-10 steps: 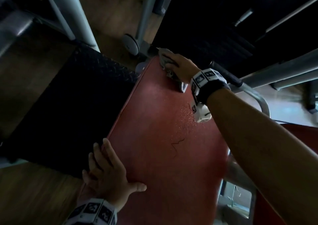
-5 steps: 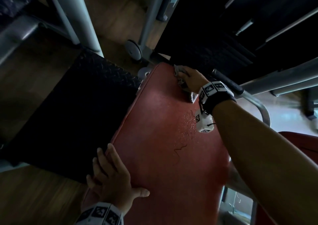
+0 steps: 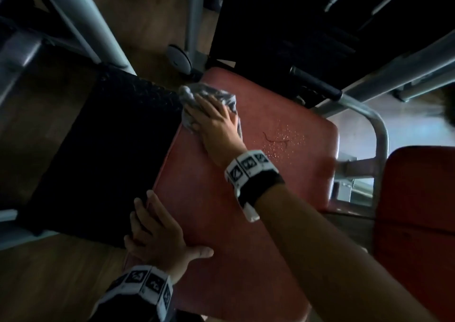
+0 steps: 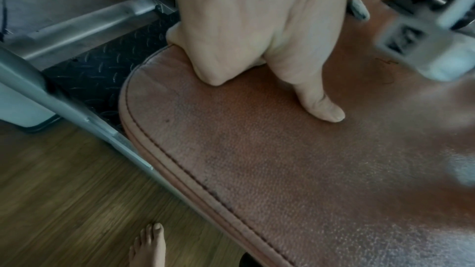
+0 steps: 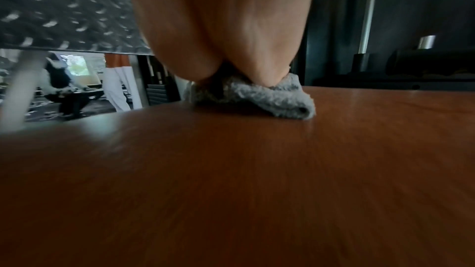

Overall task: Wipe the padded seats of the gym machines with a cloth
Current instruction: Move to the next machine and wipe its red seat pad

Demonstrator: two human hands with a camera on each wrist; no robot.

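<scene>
- Far left there's the black tread plate [image 3: 98, 149] of the machine, running right along the left edge of the red padded seat [image 3: 221, 223]. Nothing to wipe there.
- My left hand [image 3: 157, 233] is planted on the seat's near-left edge, fingers [image 3: 152, 206] laid out straight over the edge and thumb flat on the vinyl. It's just bracing, not gripping anything.
- My right hand [image 3: 216, 120] is up by the far-left corner of the seat, pressing the grey cloth [image 3: 209, 95] flat under my palm. The fingers look mostly spread over it, with the cloth bunched underneath.
- To the right of that hand there's a patch of droplets [image 3: 283, 142] and a dark squiggly mark [image 3: 273, 138], so I'd say that part isn't wiped yet.
- Progress guess: mid-seat, with the droplet side left.
- Far right, another red pad [image 3: 416, 223] looks untouched.
- No containers around.
</scene>
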